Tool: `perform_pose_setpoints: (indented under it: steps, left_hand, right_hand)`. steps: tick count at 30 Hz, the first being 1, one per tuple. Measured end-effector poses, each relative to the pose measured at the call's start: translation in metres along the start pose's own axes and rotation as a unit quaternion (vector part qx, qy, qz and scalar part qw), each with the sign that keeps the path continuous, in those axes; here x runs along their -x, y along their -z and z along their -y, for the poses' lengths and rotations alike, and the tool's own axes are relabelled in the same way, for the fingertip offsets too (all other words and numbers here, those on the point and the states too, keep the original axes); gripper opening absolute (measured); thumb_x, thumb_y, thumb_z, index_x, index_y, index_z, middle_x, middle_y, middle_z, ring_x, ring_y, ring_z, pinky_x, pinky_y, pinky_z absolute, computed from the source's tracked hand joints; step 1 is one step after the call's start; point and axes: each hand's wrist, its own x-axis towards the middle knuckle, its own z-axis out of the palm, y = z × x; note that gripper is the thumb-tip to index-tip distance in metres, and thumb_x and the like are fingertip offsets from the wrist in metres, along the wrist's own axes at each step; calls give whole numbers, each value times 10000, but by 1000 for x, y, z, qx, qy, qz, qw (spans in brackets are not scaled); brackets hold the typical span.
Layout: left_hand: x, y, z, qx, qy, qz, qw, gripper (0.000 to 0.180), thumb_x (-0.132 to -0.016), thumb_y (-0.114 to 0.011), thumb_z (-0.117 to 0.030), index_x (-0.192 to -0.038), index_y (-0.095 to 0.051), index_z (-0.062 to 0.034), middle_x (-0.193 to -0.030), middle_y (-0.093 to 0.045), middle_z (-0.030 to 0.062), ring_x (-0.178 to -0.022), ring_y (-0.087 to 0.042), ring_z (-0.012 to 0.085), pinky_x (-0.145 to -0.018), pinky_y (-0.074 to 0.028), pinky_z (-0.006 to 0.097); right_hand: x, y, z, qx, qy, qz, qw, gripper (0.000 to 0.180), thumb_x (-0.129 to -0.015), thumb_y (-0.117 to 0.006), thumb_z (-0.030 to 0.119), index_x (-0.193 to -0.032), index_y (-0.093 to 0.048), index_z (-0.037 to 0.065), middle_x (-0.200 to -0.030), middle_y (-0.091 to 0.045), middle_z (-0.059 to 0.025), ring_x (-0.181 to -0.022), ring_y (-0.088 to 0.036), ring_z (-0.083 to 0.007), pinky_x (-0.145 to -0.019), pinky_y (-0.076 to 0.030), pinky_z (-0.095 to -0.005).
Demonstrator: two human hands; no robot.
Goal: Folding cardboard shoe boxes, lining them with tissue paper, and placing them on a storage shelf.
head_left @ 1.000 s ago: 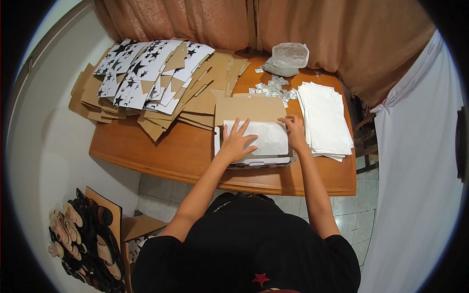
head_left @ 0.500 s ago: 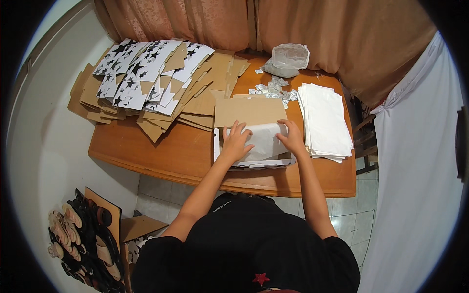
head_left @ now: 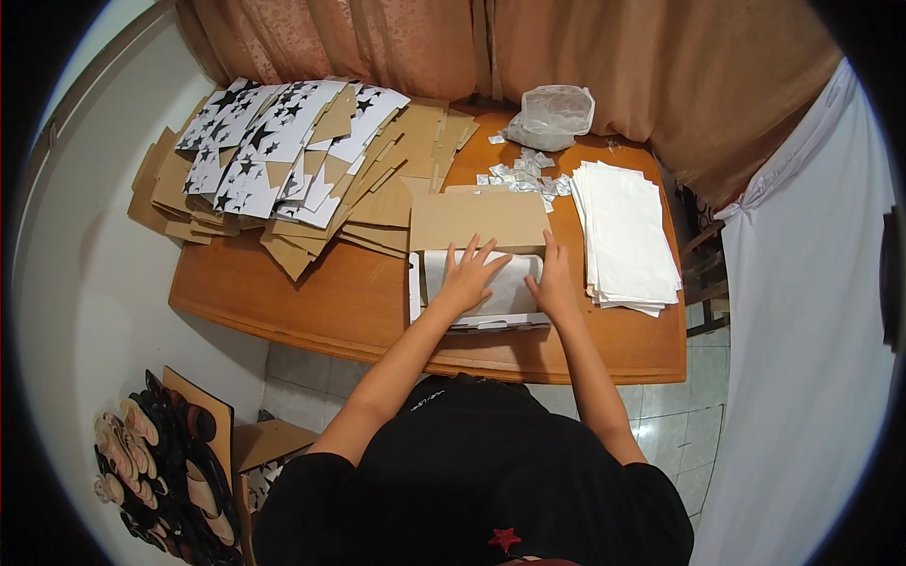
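An assembled cardboard box (head_left: 479, 221) stands on the table before me, white outside and brown inside, its lid folded back on the far side. White tissue paper (head_left: 510, 294) lies inside it. My left hand (head_left: 467, 277) presses on the paper with its fingers spread. At the box's right wall is my right hand (head_left: 554, 275), fingers apart, the thumb reaching over the paper and the other fingers along the side edge. Neither hand grips anything that I can see. What lies under the paper is hidden.
Flat box blanks (head_left: 274, 141), several printed with black stars, overlap at the left. A stack of white paper sheets (head_left: 628, 236) lies at the right. Small clear packets (head_left: 526, 171) are scattered behind the box, near a plastic bag (head_left: 557, 115). Shoes (head_left: 156, 462) stand at lower left.
The paper has gone down into the box and lies flatter. My left hand has moved onto the paper with fingers more outstretched. My right hand has shifted slightly left, to the box's right side.
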Motion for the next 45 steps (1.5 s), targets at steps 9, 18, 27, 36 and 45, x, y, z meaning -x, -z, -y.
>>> perform_pose_setpoints:
  steps: [9, 18, 27, 36, 45]
  left_hand:
    - [10, 6, 7, 25, 16, 8, 1000, 710, -713, -703, -322, -1340, -371, -299, -1448, -218, 99, -1339, -171, 333, -1025, -151, 603]
    - [21, 4, 8, 7, 80, 57, 995, 808, -733, -662, -428, -1405, -226, -319, -1491, -33, 122, -1358, -11, 380, -1015, -93, 635]
    - [18, -1, 8, 1, 61, 51, 997, 728, -734, -662, -414, -1369, -321, -313, -1490, -31, 129, -1354, 14, 398, -1000, -67, 660]
    - [45, 31, 16, 38, 158, -61, 985, 640, -755, -649, -361, -1321, -391, -211, -1472, -91, 155, -1347, -28, 403, -999, -77, 655]
    - [125, -46, 78, 360, 292, -123, 878, 470, -847, -565, -246, -1239, -428, -28, -1103, -523, 198, -999, -512, 316, -823, -411, 461]
  right_hand:
    - [-23, 5, -18, 107, 100, 148, 978, 336, -641, -735, 151, -964, -645, 138, -1142, -506, -111, -1092, -420, -336, -923, -366, -435]
    - [-48, -1, -25, 89, 84, 151, 981, 226, -599, -762, 192, -804, -674, 152, -1155, -507, -80, -1119, -390, -324, -936, -330, -450]
    - [-37, -10, -25, 147, 97, 117, 977, 396, -538, -789, 170, -893, -618, 138, -1149, -481, -115, -1131, -376, -348, -932, -312, -469]
    - [-76, -35, -66, -137, -274, -39, 951, 527, -764, -637, 314, -1124, -466, -30, -1119, -524, -158, -972, -511, -267, -831, -410, -360]
    - [-70, -37, -64, -524, -330, -132, 774, 418, -932, -362, 396, -1063, -521, 33, -874, -579, -51, -837, -509, -139, -773, -390, -301]
